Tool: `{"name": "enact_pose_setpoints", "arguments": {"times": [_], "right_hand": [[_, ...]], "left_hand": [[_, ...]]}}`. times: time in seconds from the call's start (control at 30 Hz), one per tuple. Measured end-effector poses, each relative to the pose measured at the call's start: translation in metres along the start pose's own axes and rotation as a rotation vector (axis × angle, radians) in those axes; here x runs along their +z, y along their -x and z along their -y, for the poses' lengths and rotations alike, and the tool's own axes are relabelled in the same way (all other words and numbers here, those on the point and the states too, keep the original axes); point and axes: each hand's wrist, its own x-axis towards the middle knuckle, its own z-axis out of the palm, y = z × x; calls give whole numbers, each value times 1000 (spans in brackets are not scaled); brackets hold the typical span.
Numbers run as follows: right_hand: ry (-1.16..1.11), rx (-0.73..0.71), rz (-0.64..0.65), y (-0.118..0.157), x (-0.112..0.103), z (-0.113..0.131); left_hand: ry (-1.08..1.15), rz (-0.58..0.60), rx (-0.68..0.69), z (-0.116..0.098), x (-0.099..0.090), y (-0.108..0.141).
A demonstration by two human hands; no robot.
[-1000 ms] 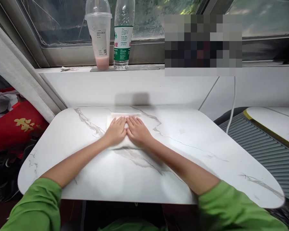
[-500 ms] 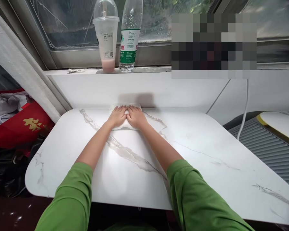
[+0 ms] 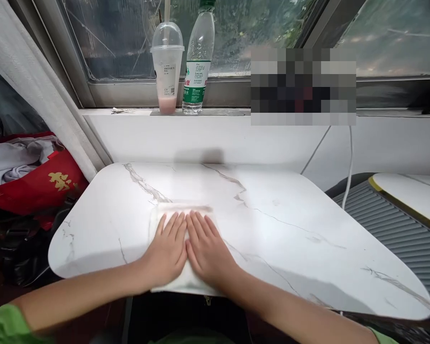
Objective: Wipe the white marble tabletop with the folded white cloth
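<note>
A white cloth lies flat on the white marble-patterned table, close to its front edge. My left hand presses on the cloth with fingers stretched out. Beside it, my right hand also lies flat on the cloth, its thumb near the left thumb. Both palms face down and the hands are side by side. Much of the cloth is covered by them.
On the window sill stand a lidded plastic cup with pink drink and a water bottle. A red bag with clothes sits left of the table. White cable hangs at right, near a ridged grey surface.
Both hands have drawn the cloth from the table's back edge by the wall to its front edge. My forearms have bent outward and the cloth now shows more spread out.
</note>
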Motion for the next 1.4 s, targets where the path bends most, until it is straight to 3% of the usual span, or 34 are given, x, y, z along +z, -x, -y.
{"name": "enact_pose_setpoints", "arguments": {"times": [0.07, 0.17, 0.33, 0.5, 0.6, 0.7, 0.9, 1.07, 1.27, 1.4], "right_hand": [[7, -36, -3, 8, -9, 18], [14, -65, 9, -7, -7, 28], [-98, -23, 48, -87, 29, 8], [-293, 112, 43, -179, 71, -31], [-348, 185, 31, -210, 86, -47], [-339, 213, 39, -221, 92, -52], [-306, 192, 28, -214, 88, -49], [-262, 162, 30, -183, 76, -33], [-203, 109, 13, -102, 42, 20], [-243, -45, 38, -59, 14, 58]], "left_hand": [[30, 49, 12, -6, -9, 20], [80, 74, -55, 6, -16, 20], [110, -92, -243, 69, -11, -38], [141, -220, -267, 143, -10, -109], [164, -237, -294, 171, -9, -136], [166, -238, -303, 182, -7, -147], [124, -209, -274, 179, -6, -143], [97, -201, -269, 153, -5, -116], [72, -141, -209, 89, -15, -32], [24, -108, -221, 55, -25, 32]]}}
